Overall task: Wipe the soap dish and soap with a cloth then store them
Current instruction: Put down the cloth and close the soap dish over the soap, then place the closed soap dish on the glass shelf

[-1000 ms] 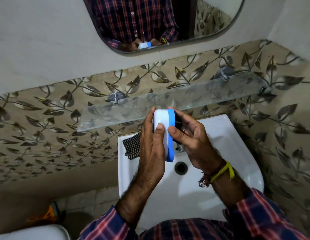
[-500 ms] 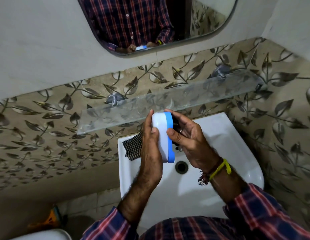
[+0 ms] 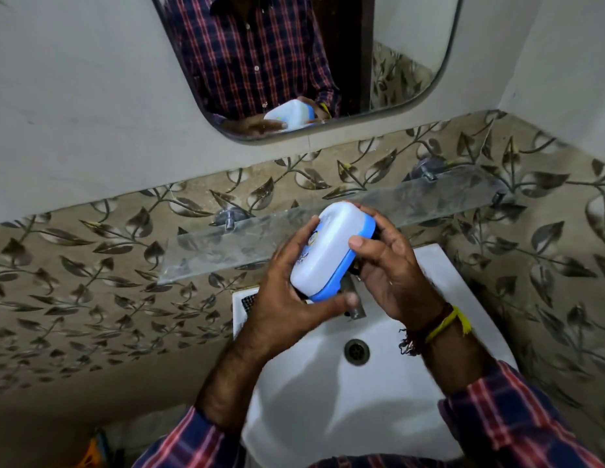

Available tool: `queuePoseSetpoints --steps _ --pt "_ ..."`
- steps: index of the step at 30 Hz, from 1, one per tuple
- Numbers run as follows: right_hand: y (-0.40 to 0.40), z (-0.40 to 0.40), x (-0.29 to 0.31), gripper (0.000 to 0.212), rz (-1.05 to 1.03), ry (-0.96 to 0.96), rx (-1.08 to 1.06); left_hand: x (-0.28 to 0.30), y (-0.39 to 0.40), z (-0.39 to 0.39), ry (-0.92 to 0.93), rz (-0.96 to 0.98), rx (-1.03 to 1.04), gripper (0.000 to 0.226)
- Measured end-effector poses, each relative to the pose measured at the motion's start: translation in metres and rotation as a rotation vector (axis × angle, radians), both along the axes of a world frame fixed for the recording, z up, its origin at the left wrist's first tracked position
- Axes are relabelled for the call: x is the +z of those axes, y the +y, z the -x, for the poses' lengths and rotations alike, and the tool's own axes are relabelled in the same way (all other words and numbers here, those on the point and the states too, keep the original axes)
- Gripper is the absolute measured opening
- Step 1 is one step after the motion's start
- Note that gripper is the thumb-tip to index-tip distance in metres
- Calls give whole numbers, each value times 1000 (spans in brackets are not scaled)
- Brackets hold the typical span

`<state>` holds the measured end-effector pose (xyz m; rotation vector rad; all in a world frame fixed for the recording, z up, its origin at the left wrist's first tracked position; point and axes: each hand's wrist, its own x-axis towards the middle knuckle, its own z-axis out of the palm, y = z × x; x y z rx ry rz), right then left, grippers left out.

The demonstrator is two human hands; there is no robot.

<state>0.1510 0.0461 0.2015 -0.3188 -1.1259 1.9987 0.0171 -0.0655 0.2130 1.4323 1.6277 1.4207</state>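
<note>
The leaf-patterned wall tiles (image 3: 91,265) fill most of the view, with the mirror (image 3: 294,62) at twelve o'clock, reflecting a plaid-shirted torso and the dish. Below it, the glass shelf (image 3: 226,241) runs slantwise from nine o'clock up toward two o'clock. The white basin (image 3: 328,417) sits at six o'clock, its drain (image 3: 356,351) just below centre and a metal tap (image 3: 353,307) partly hidden behind the hands. A sliver of checked cloth (image 3: 248,300) shows on the basin's rim at about eight o'clock from the hands, mostly covered by the left wrist.

Both forearms rise from the bottom edge in rolled plaid sleeves and meet over the tap. The left hand (image 3: 287,298) cups the soap dish (image 3: 331,251) from the nine o'clock side, fingers curled along its white lid and thumb hooked under the lower blue edge. The right hand (image 3: 392,271) closes on it from three o'clock, fingers wrapped behind and the thumb pressed on the lid. The dish is closed, tilted, held just in front of the shelf. A yellow thread band (image 3: 446,324) circles the right wrist.
</note>
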Motion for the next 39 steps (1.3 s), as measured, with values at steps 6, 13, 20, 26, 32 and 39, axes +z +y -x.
queuePoseSetpoints --steps 6,13,20,26,32,39 --pt "-2 0 2 79 84 25 -15 -7 3 13 478 -214 162 84" --pt "7 -8 6 74 -25 -48 72 0 3 31 582 -165 43 81" --pt "25 -4 17 76 -179 -111 -104 27 11 40 22 -21 0 91" --pt "65 -6 11 60 -541 -386 -196 22 42 50 -43 -22 88 66" --pt "97 -7 3 58 -918 -667 -416 11 74 56 251 -12 166 76" --pt "97 -11 -9 54 -1024 -825 -616 -2 89 43 357 0 226 79"
